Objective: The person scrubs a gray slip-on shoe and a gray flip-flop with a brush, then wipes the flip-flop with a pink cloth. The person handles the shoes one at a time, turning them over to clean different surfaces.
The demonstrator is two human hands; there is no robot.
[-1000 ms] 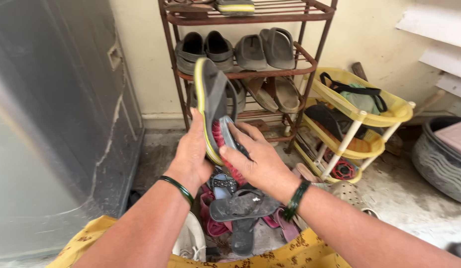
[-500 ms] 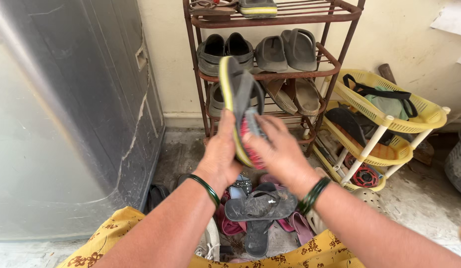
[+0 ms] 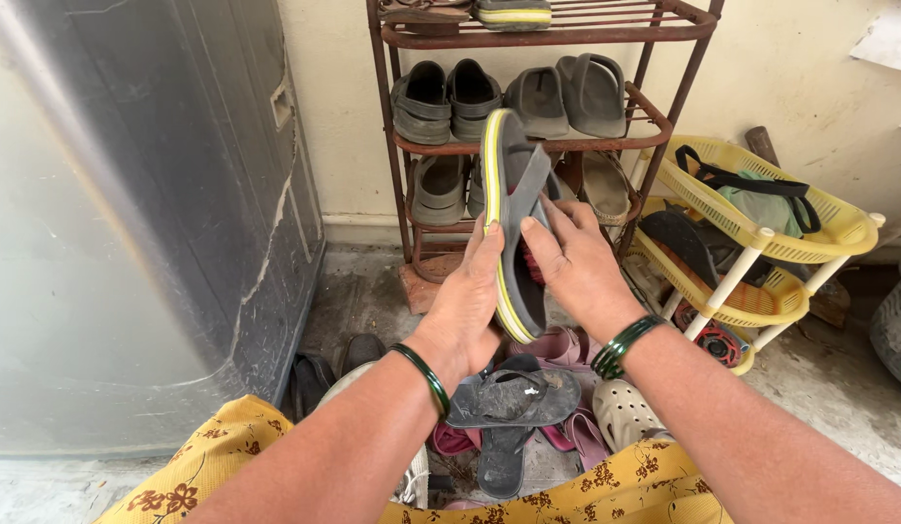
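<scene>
Rack (image 3: 654, 126) behind sandal (image 3: 514, 233); basket stand (image 3: 761, 243) right.

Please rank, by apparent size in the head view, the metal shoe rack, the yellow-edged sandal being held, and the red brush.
1. metal shoe rack
2. yellow-edged sandal, enlarged by nearness
3. red brush, mostly hidden by the right hand

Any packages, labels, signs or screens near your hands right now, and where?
No packages, screens or readable labels show.
Sheet on wall: top right corner, pale, flat, partly cut off; could be a sign, cannot tell.
Left hand and right hand hold only a grey flip-flop with a yellow edge.
</scene>
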